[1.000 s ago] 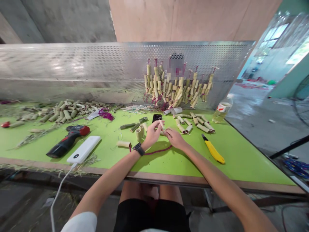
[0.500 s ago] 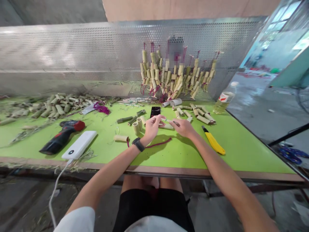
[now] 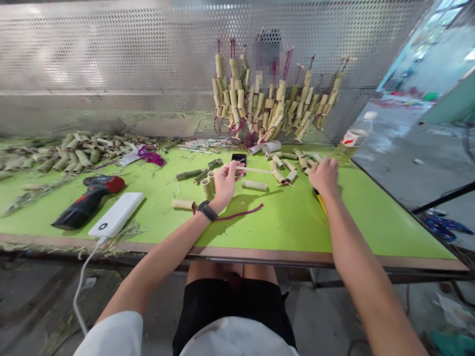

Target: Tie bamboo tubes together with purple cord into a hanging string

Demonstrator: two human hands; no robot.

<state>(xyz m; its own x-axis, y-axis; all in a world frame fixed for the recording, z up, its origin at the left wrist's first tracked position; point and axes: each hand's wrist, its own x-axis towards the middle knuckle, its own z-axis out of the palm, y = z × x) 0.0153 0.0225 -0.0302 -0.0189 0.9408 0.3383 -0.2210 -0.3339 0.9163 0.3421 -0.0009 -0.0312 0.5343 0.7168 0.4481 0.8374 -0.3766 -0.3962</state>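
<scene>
Desk (image 3: 285,240) with a bright green top spans the view, seen from above by the person working at it. The left hand (image 3: 225,182), wearing a dark watch (image 3: 207,210) on its wrist, has a narrow grip, thumb and fingers pinching one end of a thin pale stick (image 3: 254,169). The stick points rightward above the desk, its free end near the strung bamboo tubes (image 3: 290,176). The right hand (image 3: 324,175) is well apart from the left, over the right side of the desk, fingers curled; whether its grip holds anything, I cannot tell. A yellow-handled cutter (image 3: 321,202) lies partly hidden beneath that hand and forearm, and a bottle (image 3: 352,141) of yellowish liquid stands beyond. Between the hands, a short bamboo piece (image 3: 254,185) lies flat. Two open tubes (image 3: 207,190) stand upright just beside the left hand, and a phone (image 3: 239,158) lies behind it. Nearer the person are a lying tube (image 3: 181,204) and a purple cord (image 3: 243,214). Farther left are a red and black power drill (image 3: 87,202), a white power bank (image 3: 118,213) and a heap of cut bamboo (image 3: 83,152). Strung bamboo figures (image 3: 269,106) hang on the perforated metal panel (image 3: 111,69) behind.
</scene>
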